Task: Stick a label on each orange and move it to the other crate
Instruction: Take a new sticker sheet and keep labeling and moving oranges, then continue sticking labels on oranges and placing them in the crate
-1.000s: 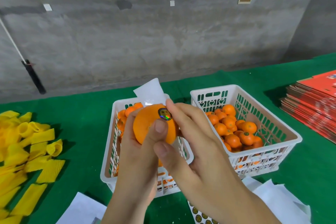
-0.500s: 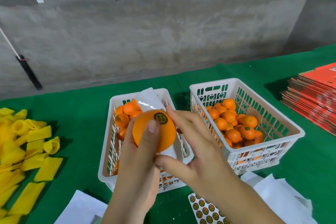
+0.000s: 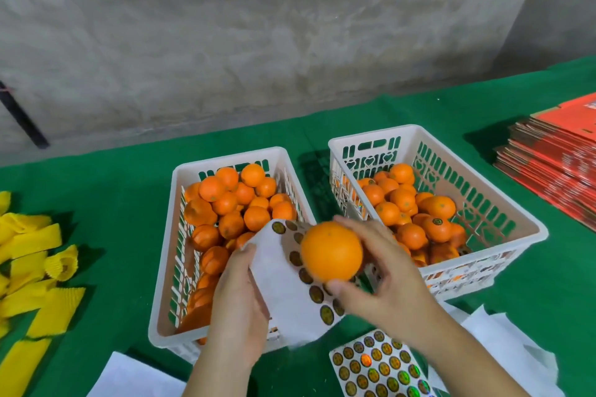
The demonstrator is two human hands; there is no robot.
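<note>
Two bare forearms enter from the bottom edge, with no sleeves, gloves, rings or watch showing. The left hand (image 3: 240, 303) and right hand (image 3: 383, 280) have short, plain, unpainted nails on slim fingers (image 3: 335, 286).

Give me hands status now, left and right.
Left hand: grips the sticker sheet.
Right hand: grips the orange, held between the two crates.
</note>
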